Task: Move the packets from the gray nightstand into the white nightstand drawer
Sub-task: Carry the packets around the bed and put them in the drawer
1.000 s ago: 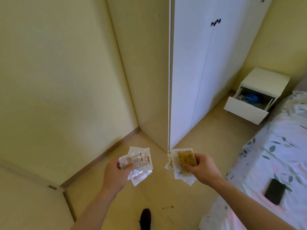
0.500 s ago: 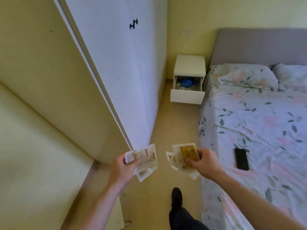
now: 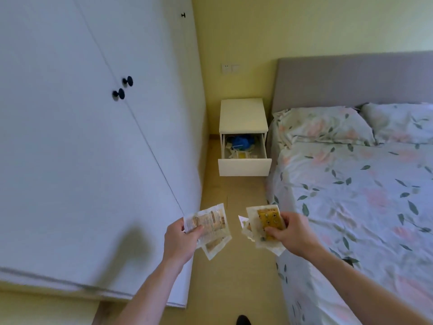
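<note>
My left hand (image 3: 180,240) grips a small stack of clear and white packets (image 3: 212,225) with brown print. My right hand (image 3: 293,233) holds another stack of packets (image 3: 263,221), the top one yellow with dark dots. Both stacks hang over the floor at waist height. Straight ahead stands the white nightstand (image 3: 242,114), against the far wall. Its drawer (image 3: 244,166) is pulled out, and inside lie a blue bundle and several packets. The gray nightstand is out of view.
A white wardrobe (image 3: 93,137) with black knobs fills the left side. A bed (image 3: 363,195) with a floral sheet and a gray headboard fills the right. Between them a narrow strip of beige floor (image 3: 232,191) runs to the nightstand. A dark shoe tip (image 3: 243,320) shows at the bottom.
The view has swung right and moved forward along the wardrobe, so the white nightstand is now centred and nearer. Both hands keep the same hold on their packets.
</note>
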